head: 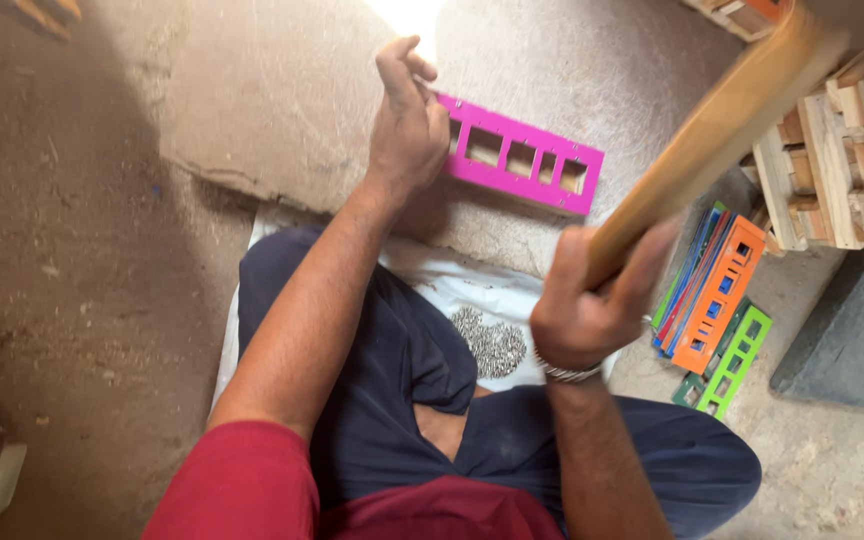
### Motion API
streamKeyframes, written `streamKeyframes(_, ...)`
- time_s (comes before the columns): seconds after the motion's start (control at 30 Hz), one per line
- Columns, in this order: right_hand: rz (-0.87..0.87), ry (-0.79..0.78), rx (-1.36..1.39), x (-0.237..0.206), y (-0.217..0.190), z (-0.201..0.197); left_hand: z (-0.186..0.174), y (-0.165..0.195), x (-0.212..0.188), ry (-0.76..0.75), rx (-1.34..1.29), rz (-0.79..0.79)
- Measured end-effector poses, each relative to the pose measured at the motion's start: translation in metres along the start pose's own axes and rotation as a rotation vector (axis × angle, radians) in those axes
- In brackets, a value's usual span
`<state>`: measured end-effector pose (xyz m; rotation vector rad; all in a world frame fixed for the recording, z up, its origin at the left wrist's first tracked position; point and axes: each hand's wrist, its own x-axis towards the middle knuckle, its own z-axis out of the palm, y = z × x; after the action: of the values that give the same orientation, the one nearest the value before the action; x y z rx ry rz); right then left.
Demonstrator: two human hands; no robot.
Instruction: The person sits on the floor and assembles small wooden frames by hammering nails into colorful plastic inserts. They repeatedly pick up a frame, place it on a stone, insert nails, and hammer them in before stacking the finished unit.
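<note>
A magenta panel (532, 160) with several rectangular cut-outs lies on a flat stone slab (282, 100) in front of me. My left hand (407, 125) rests on the panel's left end, thumb and fingers pinched together; whether they hold something small I cannot tell. My right hand (587, 305) grips a wooden handle (712, 130), raised and blurred, its head outside the frame at the top right. I sit cross-legged in dark trousers. A pile of small metal nails (492, 342) lies on a white cloth (482, 290) by my knee.
A stack of coloured cut-out panels, orange on top (717, 295) and a green one (734, 360) beside it, lies at the right. Behind them stand stacked wooden frames (837, 160). A dark slab (857, 330) sits at the right edge. The ground is dusty earth.
</note>
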<state>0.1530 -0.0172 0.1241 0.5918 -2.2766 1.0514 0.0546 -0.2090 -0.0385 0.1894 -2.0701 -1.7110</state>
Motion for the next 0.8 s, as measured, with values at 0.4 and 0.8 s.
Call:
streamKeyframes(0.4, -0.012, -0.350, -0.294, -0.062, 0.018, -0.034, -0.004, 0.002, -0.004, -0.046, 0.042, -0.021)
streamKeyframes(0.8, 1.434, 0.091, 0.982, -0.122, 0.095, -0.127, 0.025, 0.095, -0.026, -0.457, 0.584, 0.599)
